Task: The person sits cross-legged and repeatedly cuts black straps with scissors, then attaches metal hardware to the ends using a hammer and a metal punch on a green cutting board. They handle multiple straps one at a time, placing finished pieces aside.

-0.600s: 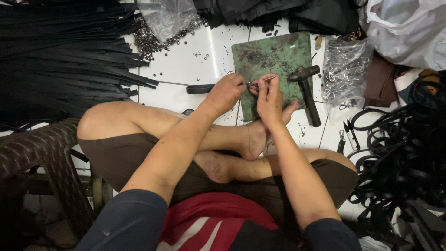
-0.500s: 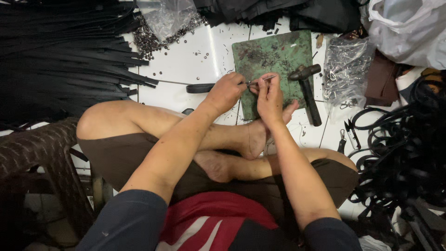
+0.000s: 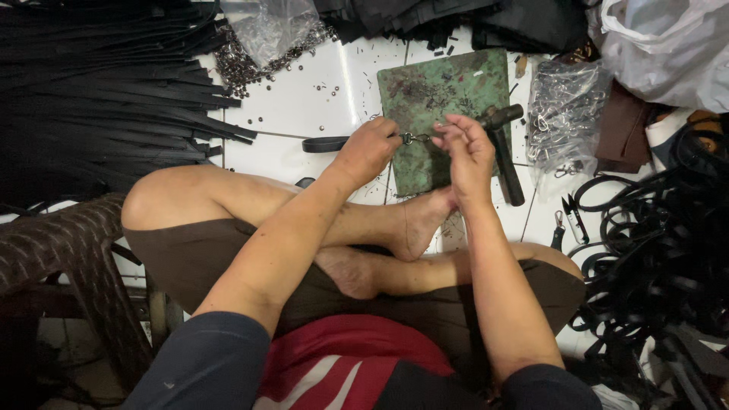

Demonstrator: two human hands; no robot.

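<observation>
The left hand point(image 3: 368, 152) grips a black strap point(image 3: 325, 143) whose long axis runs leftward away from its knuckles. A small metal clasp point(image 3: 410, 138) sits between both hands, nearer the left. The right hand point(image 3: 465, 152) pinches toward it with fingers half curled. The strap's gripped end is hidden inside the fist. A hammer point(image 3: 503, 152) lies just right.

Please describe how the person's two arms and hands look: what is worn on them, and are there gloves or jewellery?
Both arms are bare from the upper arm down. Short dark grey-blue sleeves cover only the tops of the arms. The left hand and the right hand are bare too, without gloves. No ring, watch or bracelet shows on them. Faint dark smudges mark the right forearm.
</observation>
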